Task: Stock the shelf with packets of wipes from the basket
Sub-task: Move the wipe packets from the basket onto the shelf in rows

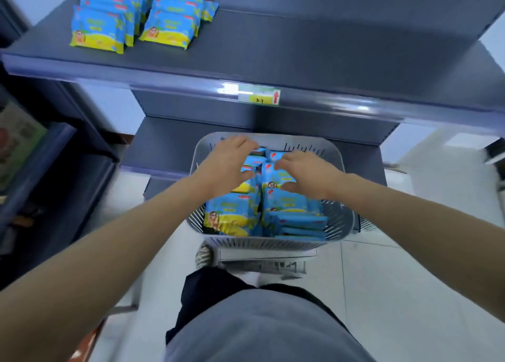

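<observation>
One wide grey shelf (273, 55) spans the top of the view from 9 o'clock round to 3 o'clock. Up at 11 o'clock on it sit the shelved packets (98, 31), two rows lined up one behind another with printed faces forward, most likely so a shopper can read them. By my reading the next ones go to the right of those rows.

Down at centre, below the shelf's front edge, sits the slatted basket (262, 242), parked right in front of the person so both arms can reach in without a step. Inside it the basket packets (232, 214) are stacked on edge and flat, blue and yellow, filling it nearly to the rim. Plenty left to move, so the job looks early.

Now the hands! The left hand (224, 165) is at 11 o'clock of the basket and the right hand (306, 173) at 1 o'clock. They are near each other but apart, fingers spread and loosely curved over the top packets, nothing clamped yet. Motion blur hides whether the fingertips touch. It looks like a two-handed grab for several packets at once.

Smallest, the price label (259, 95) sits on the shelf lip at 12 o'clock.
</observation>
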### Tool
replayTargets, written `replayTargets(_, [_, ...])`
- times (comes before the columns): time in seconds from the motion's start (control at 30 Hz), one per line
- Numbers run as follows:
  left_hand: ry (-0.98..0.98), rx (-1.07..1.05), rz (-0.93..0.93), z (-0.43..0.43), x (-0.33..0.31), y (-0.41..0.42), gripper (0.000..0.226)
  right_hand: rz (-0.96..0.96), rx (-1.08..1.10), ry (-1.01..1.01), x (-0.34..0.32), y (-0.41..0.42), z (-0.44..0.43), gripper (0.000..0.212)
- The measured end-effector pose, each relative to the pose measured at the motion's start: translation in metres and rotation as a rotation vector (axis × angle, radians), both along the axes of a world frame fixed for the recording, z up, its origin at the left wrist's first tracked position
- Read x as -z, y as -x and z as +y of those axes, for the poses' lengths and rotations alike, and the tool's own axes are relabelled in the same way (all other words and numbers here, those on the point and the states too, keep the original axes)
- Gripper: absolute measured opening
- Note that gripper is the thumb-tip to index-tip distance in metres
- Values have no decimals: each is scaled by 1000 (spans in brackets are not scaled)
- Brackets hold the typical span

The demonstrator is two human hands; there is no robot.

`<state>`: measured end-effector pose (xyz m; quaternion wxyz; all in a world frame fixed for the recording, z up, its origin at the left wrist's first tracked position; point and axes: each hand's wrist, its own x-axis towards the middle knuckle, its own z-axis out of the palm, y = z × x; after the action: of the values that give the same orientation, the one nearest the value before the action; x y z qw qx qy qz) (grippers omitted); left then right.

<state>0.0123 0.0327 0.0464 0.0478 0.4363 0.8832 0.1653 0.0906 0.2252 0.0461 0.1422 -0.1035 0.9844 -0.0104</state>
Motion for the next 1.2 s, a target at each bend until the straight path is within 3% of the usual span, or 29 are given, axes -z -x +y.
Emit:
replayTargets(0.13, [116, -31, -33, -8, 26, -10, 53, -478, 89, 16, 31, -15, 3, 54])
replayTargets(0.23, [170, -53, -51, -13, 37, -11, 52, -638, 80, -84, 46, -18, 8, 57])
replayTargets(0.3, [197, -61, -60, -15, 44, -9, 53, -633, 43, -173, 54, -17, 11, 51])
replayTargets(0.4, [236, -76, -68, -15, 54, -6, 51, -546, 80, -176, 63, -13, 17, 21])
replayTargets(0.47, [267, -90, -87, -15, 60, -3, 51, -529, 92, -145, 66, -7, 23, 27])
replayTargets(0.57, [338, -104, -116, -16, 69, 4, 51, -521, 128, -66, 56, 2, 31, 11])
replayTargets(0.63, [385, -107, -136, -16, 76, 10, 53, -517, 172, 20, 49, 7, 38, 22])
replayTargets(0.73, [459, -105, -177, -14, 84, 18, 55, -454, 248, 119, 40, 17, 46, 7])
replayTargets(0.9, [581, -65, -206, -7, 98, 22, 44, -314, 346, 224, 27, 36, 51, 29])
replayTargets(1.0, [674, -19, -174, -5, 108, 19, 49, -297, 382, 284, 26, 41, 46, 36])
replayTargets(1.1, [775, 10, -187, -7, 111, 19, 48, -251, 381, 375, 24, 46, 37, 26])
replayTargets(1.2, [714, -23, -368, -11, 104, 22, 30, -189, 357, 462, 13, 53, 31, 14])
